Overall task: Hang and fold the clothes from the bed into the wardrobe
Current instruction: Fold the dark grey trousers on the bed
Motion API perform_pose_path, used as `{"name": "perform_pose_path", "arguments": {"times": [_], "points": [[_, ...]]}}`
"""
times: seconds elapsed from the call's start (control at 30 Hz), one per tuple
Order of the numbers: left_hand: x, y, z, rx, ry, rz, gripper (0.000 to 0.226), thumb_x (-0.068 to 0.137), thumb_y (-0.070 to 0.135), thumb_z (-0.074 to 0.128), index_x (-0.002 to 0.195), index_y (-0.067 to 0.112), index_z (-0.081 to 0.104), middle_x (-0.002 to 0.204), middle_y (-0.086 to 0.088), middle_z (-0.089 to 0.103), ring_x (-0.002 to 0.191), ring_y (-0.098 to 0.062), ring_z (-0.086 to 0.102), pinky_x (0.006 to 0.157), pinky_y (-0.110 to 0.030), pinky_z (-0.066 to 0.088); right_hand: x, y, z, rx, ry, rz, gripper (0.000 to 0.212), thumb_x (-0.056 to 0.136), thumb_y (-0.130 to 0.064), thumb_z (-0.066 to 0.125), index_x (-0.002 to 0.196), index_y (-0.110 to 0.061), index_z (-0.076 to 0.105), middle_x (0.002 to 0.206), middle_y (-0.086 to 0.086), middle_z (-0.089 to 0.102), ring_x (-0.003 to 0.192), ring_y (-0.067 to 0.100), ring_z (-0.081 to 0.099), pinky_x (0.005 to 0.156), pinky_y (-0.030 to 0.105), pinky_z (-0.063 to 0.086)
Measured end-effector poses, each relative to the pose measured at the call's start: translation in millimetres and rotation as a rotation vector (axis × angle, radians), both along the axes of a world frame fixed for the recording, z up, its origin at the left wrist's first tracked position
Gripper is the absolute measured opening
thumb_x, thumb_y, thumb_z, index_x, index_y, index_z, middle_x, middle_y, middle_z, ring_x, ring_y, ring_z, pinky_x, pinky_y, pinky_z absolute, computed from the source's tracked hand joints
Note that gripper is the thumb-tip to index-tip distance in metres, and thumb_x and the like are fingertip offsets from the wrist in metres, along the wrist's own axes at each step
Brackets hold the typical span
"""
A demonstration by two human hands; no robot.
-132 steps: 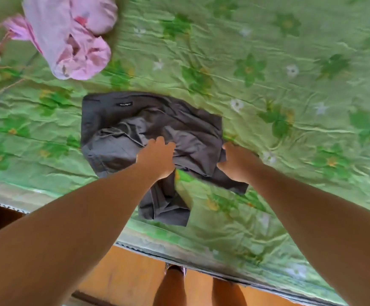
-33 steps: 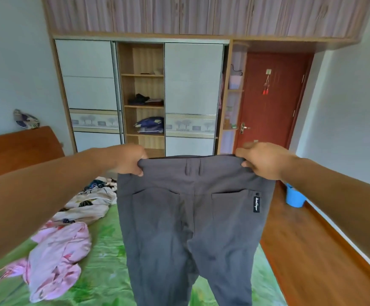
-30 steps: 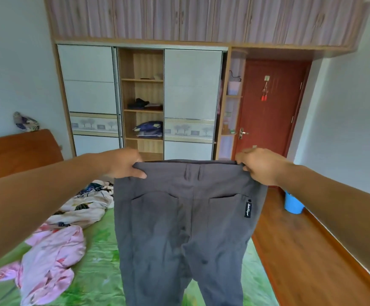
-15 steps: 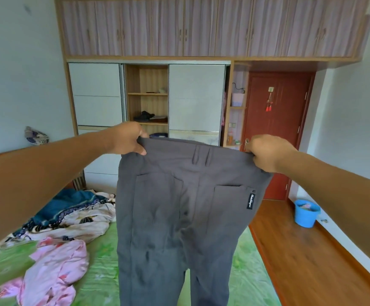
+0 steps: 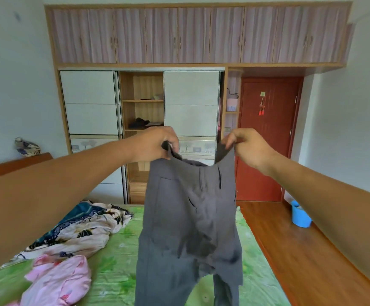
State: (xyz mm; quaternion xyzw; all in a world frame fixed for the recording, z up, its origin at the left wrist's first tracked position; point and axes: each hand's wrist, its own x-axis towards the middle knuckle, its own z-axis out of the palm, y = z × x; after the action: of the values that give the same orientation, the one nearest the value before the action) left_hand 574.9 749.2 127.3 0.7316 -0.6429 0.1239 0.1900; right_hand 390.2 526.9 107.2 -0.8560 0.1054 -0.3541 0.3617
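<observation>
Head camera view of a bedroom. Dark grey soft-fabric trousers [image 5: 190, 217] hang in the air above a bed with a green floral sheet [image 5: 118, 261], waistband up, legs dropping out of view below. The left hand [image 5: 155, 143] and the right hand [image 5: 248, 149] each pinch one end of the waistband with curled fingers. They are close enough together that the band sags between them and the seat bunches into folds.

The cloth looks light, limp and a little stretchy, so it will likely not keep a shape unless it is pulled taut or laid flat. It seems neither fragile nor slippery. The waistband corners give the firmest hold, and the hems would be a second hold for folding.

On the bed's left half lie a crumpled pink garment [image 5: 58, 281] and a heap of cream and teal patterned fabric [image 5: 80, 226]. Beyond the bed's far edge stands a wooden wardrobe with white sliding doors [image 5: 191, 102]. Its open shelf bay holds dark folded clothes [image 5: 140, 123]. Right of the bed runs a bare wooden floor [image 5: 301, 261] with a blue plastic bucket [image 5: 301, 215] by the wall. A red door [image 5: 268, 140] is beyond it. The bed lies between the person and the wardrobe, so the floor strip looks the likely way round.
</observation>
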Motion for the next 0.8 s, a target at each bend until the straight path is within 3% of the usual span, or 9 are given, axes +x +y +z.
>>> {"name": "perform_pose_path", "arguments": {"times": [0.1, 0.2, 0.3, 0.43, 0.53, 0.63, 0.67, 0.73, 0.8], "points": [[-7, -16, -4, -0.038, 0.051, -0.030, 0.023, 0.081, -0.003, 0.075, 0.098, 0.014, 0.075, 0.140, -0.006, 0.051, 0.124, -0.020, 0.053, 0.102, -0.032, 0.042, 15, 30, -2, 0.057, 0.003, 0.092, 0.052, 0.077, 0.023, 0.031, 0.068, -0.014, 0.067, 0.106, 0.021, 0.068, 0.092, 0.035, 0.064, 0.077, 0.045, 0.057], [-10, -27, -11, -0.018, 0.209, -0.130, 0.044, 0.078, -0.014, 0.071, 0.084, 0.029, 0.075, 0.150, -0.002, 0.044, 0.135, -0.019, 0.047, 0.111, -0.037, 0.040, 22, 45, -6, 0.109, 0.005, 0.176, 0.051, 0.080, 0.025, 0.035, 0.067, -0.013, 0.066, 0.077, 0.013, 0.065, 0.067, 0.020, 0.061, 0.059, 0.027, 0.051], [-10, -33, -16, 0.000, 0.264, -0.133, 0.053, 0.076, -0.018, 0.067, 0.079, 0.035, 0.074, 0.125, 0.005, 0.061, 0.119, -0.017, 0.058, 0.103, -0.033, 0.046, 21, 50, -8, 0.166, 0.019, 0.203, 0.048, 0.079, 0.027, 0.035, 0.068, -0.008, 0.065, 0.067, 0.004, 0.063, 0.056, 0.010, 0.059, 0.055, 0.022, 0.051], [-16, -32, -21, 0.029, 0.248, -0.068, 0.032, 0.076, -0.009, 0.071, 0.084, 0.021, 0.077, 0.106, 0.001, 0.060, 0.102, -0.017, 0.059, 0.093, -0.026, 0.047, 13, 43, -15, 0.080, 0.100, 0.204, 0.055, 0.075, 0.025, 0.032, 0.074, -0.011, 0.073, 0.083, 0.024, 0.065, 0.071, 0.023, 0.062, 0.069, 0.032, 0.051], [-17, -34, -24, 0.060, 0.177, -0.015, 0.021, 0.075, -0.005, 0.073, 0.087, 0.012, 0.079, 0.098, -0.003, 0.064, 0.095, -0.021, 0.061, 0.090, -0.034, 0.051, 0, 42, -10, 0.001, 0.286, 0.173, 0.036, 0.094, 0.012, 0.037, 0.090, 0.002, 0.072, 0.082, 0.007, 0.065, 0.070, 0.010, 0.063, 0.067, 0.028, 0.058], [-11, -35, -27, 0.044, 0.155, 0.034, 0.017, 0.076, -0.004, 0.075, 0.086, 0.011, 0.079, 0.095, -0.002, 0.064, 0.093, -0.020, 0.061, 0.086, -0.031, 0.051, -9, 33, -5, -0.093, 0.477, 0.115, 0.030, 0.097, -0.016, 0.045, 0.091, -0.006, 0.073, 0.083, 0.000, 0.069, 0.080, 0.014, 0.068, 0.090, 0.051, 0.059], [-9, -35, -28, 0.033, 0.158, 0.035, 0.015, 0.076, -0.002, 0.077, 0.085, 0.011, 0.079, 0.094, -0.001, 0.063, 0.092, -0.019, 0.061, 0.084, -0.031, 0.050, -12, 33, -3, -0.134, 0.544, 0.093, 0.030, 0.095, -0.027, 0.049, 0.089, -0.010, 0.073, 0.088, 0.002, 0.071, 0.083, 0.016, 0.069, 0.090, 0.055, 0.057], [-8, -34, -28, 0.010, 0.153, 0.039, 0.011, 0.076, 0.005, 0.081, 0.084, 0.012, 0.078, 0.094, 0.001, 0.062, 0.092, -0.016, 0.061, 0.082, -0.030, 0.049, -16, 34, -4, -0.284, 0.695, 0.037, 0.035, 0.092, -0.042, 0.055, 0.079, -0.012, 0.069, 0.078, 0.001, 0.064, 0.070, 0.014, 0.062, 0.076, 0.047, 0.060], [-8, -33, -27, 0.003, 0.124, 0.047, 0.008, 0.078, 0.010, 0.082, 0.082, 0.013, 0.077, 0.094, 0.003, 0.060, 0.091, -0.013, 0.059, 0.078, -0.029, 0.047, -17, 34, -10, -0.448, 0.860, -0.012, 0.033, 0.096, -0.037, 0.054, 0.072, -0.014, 0.061, 0.069, -0.001, 0.054, 0.063, 0.016, 0.054, 0.062, 0.036, 0.057]]}}
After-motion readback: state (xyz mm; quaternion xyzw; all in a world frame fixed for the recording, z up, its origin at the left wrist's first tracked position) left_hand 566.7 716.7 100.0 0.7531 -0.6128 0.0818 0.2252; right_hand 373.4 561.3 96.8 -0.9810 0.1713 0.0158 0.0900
